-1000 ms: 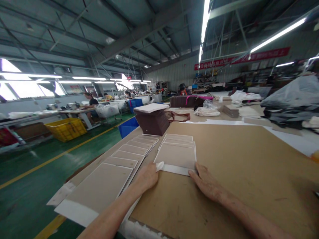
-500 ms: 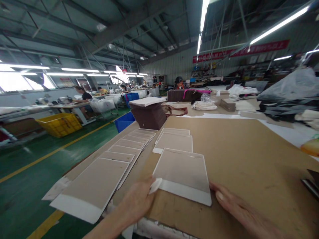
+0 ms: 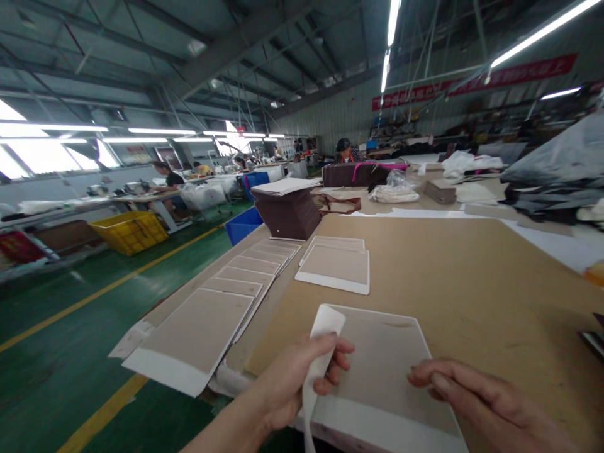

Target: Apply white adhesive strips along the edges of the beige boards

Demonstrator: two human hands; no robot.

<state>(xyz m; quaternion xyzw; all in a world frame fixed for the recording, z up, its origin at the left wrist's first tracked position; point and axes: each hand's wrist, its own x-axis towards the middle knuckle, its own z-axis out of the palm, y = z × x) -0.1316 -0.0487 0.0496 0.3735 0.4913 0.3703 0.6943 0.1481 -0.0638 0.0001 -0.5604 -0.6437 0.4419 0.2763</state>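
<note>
A beige panel with white borders lies at the near edge of the table, under both hands. My left hand is closed round a white strip, which stands up above the fingers and hangs down below them over the panel's left side. At the panel's right edge is my right hand, its thumb and fingers pressed together. Whether anything is pinched between those fingertips cannot be seen. Beyond, two similar overlapping panels rest on the tan board.
Along the table's left side runs an overlapping row of like panels. A tall dark brown stack topped with white sheets stands behind it. Plastic-covered dark pieces are at the far right. A yellow bin is on the green floor.
The panel has come nearer to me, away from the two behind it. My left hand has lifted off its corner with the white strip raised; my right hand's fingers have closed.
</note>
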